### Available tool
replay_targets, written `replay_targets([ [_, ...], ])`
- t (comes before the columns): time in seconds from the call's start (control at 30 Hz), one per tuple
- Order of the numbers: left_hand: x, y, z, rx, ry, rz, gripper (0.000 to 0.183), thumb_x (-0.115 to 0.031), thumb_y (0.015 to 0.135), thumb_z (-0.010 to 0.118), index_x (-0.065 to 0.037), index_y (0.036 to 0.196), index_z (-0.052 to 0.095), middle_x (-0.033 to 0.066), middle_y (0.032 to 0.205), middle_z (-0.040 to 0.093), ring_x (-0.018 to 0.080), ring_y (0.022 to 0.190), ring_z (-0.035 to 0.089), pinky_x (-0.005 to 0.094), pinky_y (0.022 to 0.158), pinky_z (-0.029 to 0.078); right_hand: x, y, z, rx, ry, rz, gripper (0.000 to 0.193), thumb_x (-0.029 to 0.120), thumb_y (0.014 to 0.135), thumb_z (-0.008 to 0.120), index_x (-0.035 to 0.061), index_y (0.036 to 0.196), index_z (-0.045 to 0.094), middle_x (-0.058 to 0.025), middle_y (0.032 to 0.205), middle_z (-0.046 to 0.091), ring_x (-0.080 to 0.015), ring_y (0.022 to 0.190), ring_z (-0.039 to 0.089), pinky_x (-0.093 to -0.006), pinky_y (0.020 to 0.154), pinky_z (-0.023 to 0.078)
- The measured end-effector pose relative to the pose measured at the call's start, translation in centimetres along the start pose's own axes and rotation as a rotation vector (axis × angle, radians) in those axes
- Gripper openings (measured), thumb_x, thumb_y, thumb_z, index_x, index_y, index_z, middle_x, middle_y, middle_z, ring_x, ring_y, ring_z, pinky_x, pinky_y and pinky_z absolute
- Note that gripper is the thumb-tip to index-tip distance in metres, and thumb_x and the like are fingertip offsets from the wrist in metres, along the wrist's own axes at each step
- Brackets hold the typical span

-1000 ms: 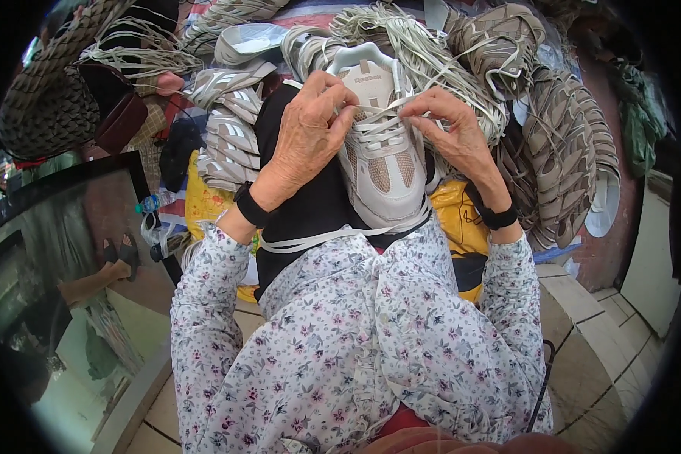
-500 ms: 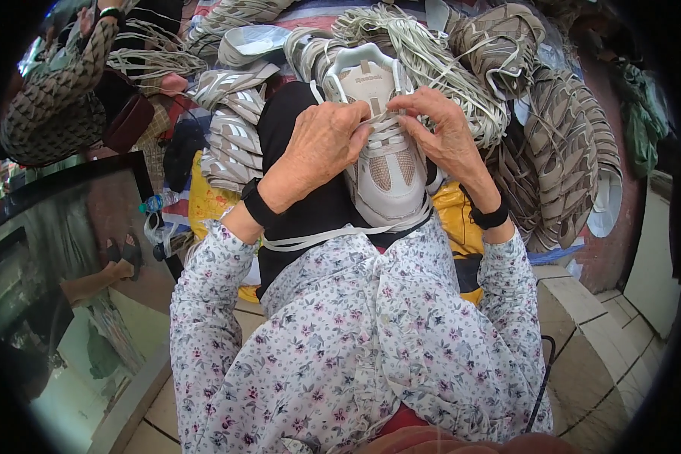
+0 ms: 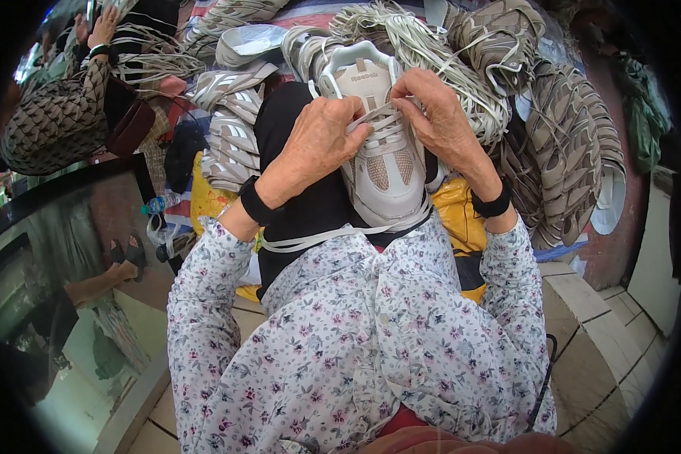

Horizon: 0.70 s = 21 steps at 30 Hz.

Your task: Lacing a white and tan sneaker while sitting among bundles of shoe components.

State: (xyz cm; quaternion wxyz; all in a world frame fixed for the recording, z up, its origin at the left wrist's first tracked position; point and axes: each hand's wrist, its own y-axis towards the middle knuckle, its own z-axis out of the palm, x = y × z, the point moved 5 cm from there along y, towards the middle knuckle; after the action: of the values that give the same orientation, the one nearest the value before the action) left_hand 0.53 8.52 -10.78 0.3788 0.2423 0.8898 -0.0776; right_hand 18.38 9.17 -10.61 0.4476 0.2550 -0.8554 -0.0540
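A pale beige sneaker upper rests on my lap, toe toward me, over a black cloth. My left hand pinches its flat white lace on the left side of the eyelets. Fingers of my right hand grip the same lace on the right side, near the tongue. Both wrists wear black bands and floral sleeves. A loose end of lace trails across my lap below the shoe.
Heaps of beige and grey shoe uppers and a bundle of pale laces lie ahead and to the right. Another person's patterned sleeve is at the upper left. A yellow bag lies under the shoe. Tiled steps lie at right.
My hands have shifted along the lacing: the left slid right onto the eyelets, the right moved up toward the tongue. The other person's arm rose at the upper left.
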Motion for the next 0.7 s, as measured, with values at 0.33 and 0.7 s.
replay_targets([
  [0.33, -0.2, -0.5, -0.9, -0.088, 0.130, -0.048, 0.020, -0.013, 0.080, 0.068, 0.007, 0.079, 0.063, 0.0219, 0.064, 0.062, 0.0352, 0.055, 0.064, 0.0395, 0.054, 0.048, -0.4, 0.4, 0.4, 0.003, 0.125, 0.107, 0.005, -0.002, 0.092, 0.059, -0.0016, 0.097, 0.058, -0.0172, 0.079, 0.066, -0.0310, 0.070, 0.066, -0.0357, 0.064, 0.050],
  [0.7, 2.9, -2.2, -1.7, -0.044, -0.294, -0.275, 0.022, -0.018, 0.085, 0.074, 0.004, 0.085, 0.068, 0.0097, 0.060, 0.059, 0.0129, 0.054, 0.055, 0.0301, 0.052, 0.044, -1.6, -0.1, -0.2, 0.266, 0.290, 0.312, 0.013, 0.009, 0.091, 0.068, -0.0006, 0.098, 0.064, 0.0026, 0.067, 0.050, -0.0069, 0.062, 0.043, -0.0252, 0.056, 0.037],
])
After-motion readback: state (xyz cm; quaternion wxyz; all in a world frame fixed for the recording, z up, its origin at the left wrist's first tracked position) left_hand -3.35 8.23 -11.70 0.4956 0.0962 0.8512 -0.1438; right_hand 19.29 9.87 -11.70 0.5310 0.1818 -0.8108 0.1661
